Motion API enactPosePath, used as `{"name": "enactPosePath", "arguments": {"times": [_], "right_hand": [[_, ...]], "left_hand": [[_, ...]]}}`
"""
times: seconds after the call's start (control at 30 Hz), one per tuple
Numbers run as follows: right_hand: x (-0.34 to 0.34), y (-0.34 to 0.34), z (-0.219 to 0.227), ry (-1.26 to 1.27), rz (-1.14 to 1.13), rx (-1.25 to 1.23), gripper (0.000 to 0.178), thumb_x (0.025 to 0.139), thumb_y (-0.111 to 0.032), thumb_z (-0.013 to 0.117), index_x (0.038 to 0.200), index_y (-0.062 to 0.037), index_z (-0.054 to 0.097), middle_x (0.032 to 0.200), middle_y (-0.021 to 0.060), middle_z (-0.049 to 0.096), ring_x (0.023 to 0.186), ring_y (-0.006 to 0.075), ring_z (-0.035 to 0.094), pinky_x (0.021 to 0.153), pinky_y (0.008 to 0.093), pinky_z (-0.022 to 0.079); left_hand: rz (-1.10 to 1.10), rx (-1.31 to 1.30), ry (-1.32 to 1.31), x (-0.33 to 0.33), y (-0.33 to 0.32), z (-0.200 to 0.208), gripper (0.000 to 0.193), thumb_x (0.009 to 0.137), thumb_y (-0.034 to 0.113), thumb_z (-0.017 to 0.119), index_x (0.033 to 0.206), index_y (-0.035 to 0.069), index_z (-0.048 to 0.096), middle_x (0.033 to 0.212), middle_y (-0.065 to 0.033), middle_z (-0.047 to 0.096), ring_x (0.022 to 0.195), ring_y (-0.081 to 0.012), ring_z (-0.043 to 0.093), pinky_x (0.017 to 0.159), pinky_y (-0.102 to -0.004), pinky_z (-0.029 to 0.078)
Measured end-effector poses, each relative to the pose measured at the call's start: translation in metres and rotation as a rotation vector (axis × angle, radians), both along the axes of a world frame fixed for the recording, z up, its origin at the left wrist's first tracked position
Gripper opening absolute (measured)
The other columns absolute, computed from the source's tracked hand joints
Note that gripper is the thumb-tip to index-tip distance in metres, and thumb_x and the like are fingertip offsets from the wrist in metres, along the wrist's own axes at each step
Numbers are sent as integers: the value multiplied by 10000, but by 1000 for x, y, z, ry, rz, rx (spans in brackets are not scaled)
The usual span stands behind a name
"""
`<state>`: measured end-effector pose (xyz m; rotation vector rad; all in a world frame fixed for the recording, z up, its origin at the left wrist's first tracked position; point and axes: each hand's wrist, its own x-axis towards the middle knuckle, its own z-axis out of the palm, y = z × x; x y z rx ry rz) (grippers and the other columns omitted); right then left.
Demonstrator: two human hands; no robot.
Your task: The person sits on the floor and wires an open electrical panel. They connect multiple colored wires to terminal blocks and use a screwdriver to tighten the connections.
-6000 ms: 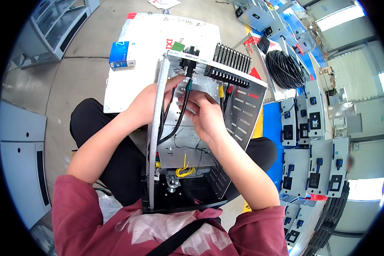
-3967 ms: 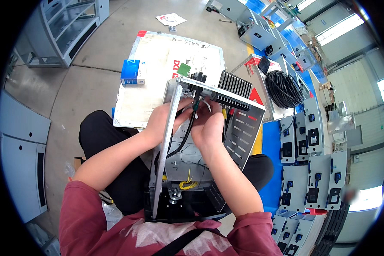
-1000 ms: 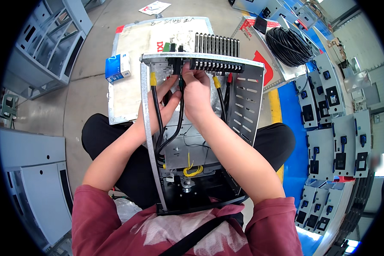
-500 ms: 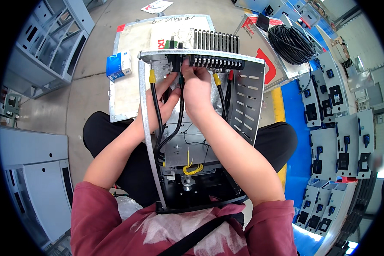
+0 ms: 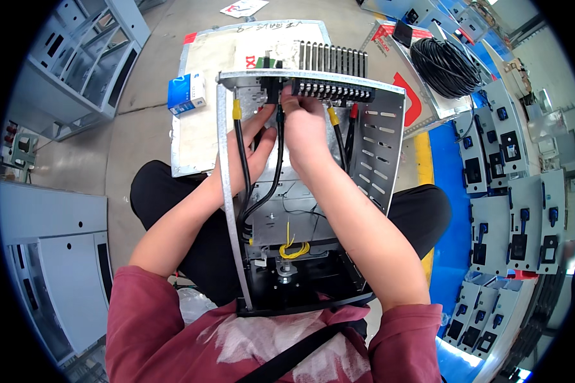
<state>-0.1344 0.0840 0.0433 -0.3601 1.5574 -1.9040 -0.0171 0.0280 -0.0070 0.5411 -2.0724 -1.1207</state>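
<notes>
A metal electrical enclosure (image 5: 222, 147) stands open between my legs. Near its far edge, my right hand (image 5: 304, 131) is closed, thumb and fingertips pinched beside the black terminal block (image 5: 335, 91); what they hold is hidden. My left hand (image 5: 254, 153) is inside the enclosure, index finger stretched up to a black block (image 5: 272, 90) and thumb apart from it. A black cable with a dark green sleeve (image 5: 280, 118) runs up between the two hands. Left of them a black cable ends in a yellow sleeve (image 5: 237, 110). Further right are another yellow sleeve (image 5: 333, 116) and a red one (image 5: 353, 111).
A coil of thin yellow wire (image 5: 294, 250) lies low in the enclosure. Beyond it, a blue-and-white box (image 5: 186, 94) sits on a pale board (image 5: 195, 137). A large black cable coil (image 5: 445, 68) is at the far right. Grey cabinets (image 5: 57, 220) stand left, switch panels (image 5: 490, 235) right.
The whole view has shifted slightly, so everything sits a little further right. Both hands keep nearly the same place at the blocks; the left thumb has moved slightly.
</notes>
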Motion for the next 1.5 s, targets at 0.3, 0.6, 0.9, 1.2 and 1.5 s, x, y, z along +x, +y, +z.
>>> {"name": "enactPosePath", "arguments": {"times": [0.3, 0.6, 0.9, 1.2, 1.5], "right_hand": [[4, 58, 3, 446, 655, 452, 413, 933, -162, 621, 1282, 55, 580, 1083, 249, 701, 1032, 343, 692, 939, 417, 527], [-1, 68, 8, 571, 849, 661, 247, 947, -176, 689, 1041, 48, 641, 842, 199, 730, 834, 288, 756, 762, 398, 571], [3, 63, 13, 798, 852, 784, 237, 896, -167, 680, 999, 45, 708, 983, 273, 743, 977, 458, 722, 888, 502, 577], [-4, 68, 34, 870, 834, 881, 464, 921, -256, 716, 1191, 87, 558, 1083, 301, 721, 1039, 431, 729, 895, 498, 595], [20, 57, 22, 927, 737, 890, 934, 857, -408, 816, 1392, 188, 336, 1190, 334, 640, 1078, 467, 707, 852, 512, 615]], "left_hand": [[122, -454, -105, 35, 11, 9, 532, 970, 49, 636, 1483, -9, 510, 1178, -243, 609, 993, -385, 622, 931, -457, 522], [62, 488, -155, 76, 58, -12, 216, 977, 137, 764, 1073, -41, 686, 740, 5, 653, 636, -25, 553, 592, -220, 459], [33, 763, -283, 79, 57, -2, 239, 1007, 177, 730, 924, -45, 693, 687, 25, 606, 636, -26, 493, 561, -241, 417], [92, 545, -115, 103, 63, -32, 179, 985, 31, 704, 1132, -71, 707, 847, -63, 727, 782, -104, 690, 718, -255, 549], [40, 837, -52, 141, 101, -52, 199, 1067, 80, 611, 1161, -74, 694, 925, -53, 722, 788, -107, 697, 695, -260, 571]]}}
